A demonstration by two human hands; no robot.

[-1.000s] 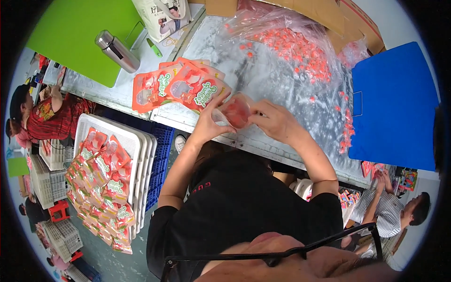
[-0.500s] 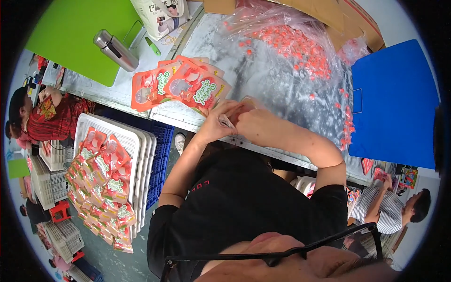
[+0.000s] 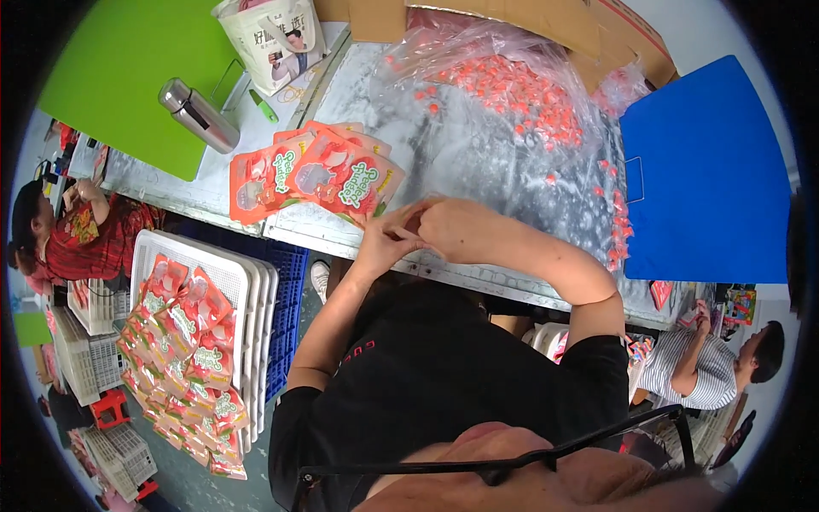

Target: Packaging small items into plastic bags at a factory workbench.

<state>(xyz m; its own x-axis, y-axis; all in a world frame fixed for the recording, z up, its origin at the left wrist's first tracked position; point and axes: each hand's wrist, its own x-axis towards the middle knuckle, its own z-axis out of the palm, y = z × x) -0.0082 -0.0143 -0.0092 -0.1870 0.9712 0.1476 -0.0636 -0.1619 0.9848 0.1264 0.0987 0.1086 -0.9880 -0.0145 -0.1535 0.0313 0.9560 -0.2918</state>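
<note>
Meeting over the near edge of the counter (image 3: 478, 162), the left hand (image 3: 386, 247) and the right hand (image 3: 454, 230) have their fingers close together; the back of the right hand hides the space between, so I cannot tell whether either is clamped on something. A clear plastic bag (image 3: 409, 55) by the counter's far edge holds a heap of small red pieces (image 3: 520, 94), with more strewn along the right edge beside a blue board (image 3: 708, 179). On the person's left, the top one of several stacked white trays (image 3: 205, 258) carries many overlapping shiny packets (image 3: 183, 375). Fanned pouches (image 3: 345, 175) lie near the counter's near edge, just beyond the left hand: flat, red and beige, printed with fruit, a pale greyish patch and green-and-white lettering.
</note>
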